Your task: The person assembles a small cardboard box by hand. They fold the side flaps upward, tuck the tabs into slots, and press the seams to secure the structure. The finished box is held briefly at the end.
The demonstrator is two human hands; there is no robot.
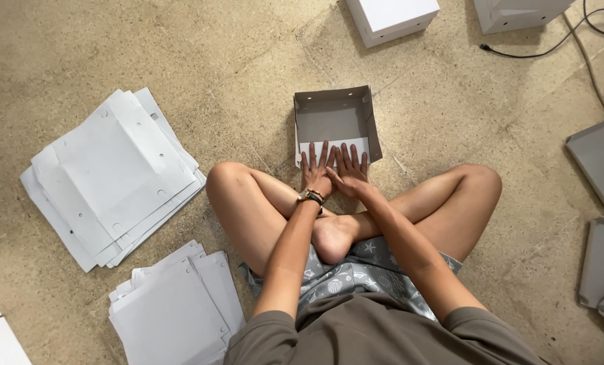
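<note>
Nearest the camera: olive-brown shirt (376, 334), grey patterned shorts (356, 274), person sitting cross-legged on a speckled floor (248, 61), bare foot (332, 236) tucked in the middle. Both arms reach forward over the legs. Left hand (315, 167), with a dark bracelet (311, 197) at the wrist, lies flat, fingers spread, on the white near flap of a half-folded cardboard box (332, 118). Right hand (349, 169) just beside it, also flat and spread, pressing the same flap; thumbs nearly touching. Neither hand grips anything. The box sits on the floor directly in front of the shins, open side up, grey inside, three walls upright, near flap folded inward.

Outward: big fanned stack of flat white box blanks (112, 176) to the left, second stack of white sheets (173, 307) by the left knee. Two finished white boxes at the top edge, one (391, 17) just beyond the open box, another (515, 12) further right. Black cable (552, 44) runs top right. Grey folded pieces (603, 223) along the right edge.
</note>
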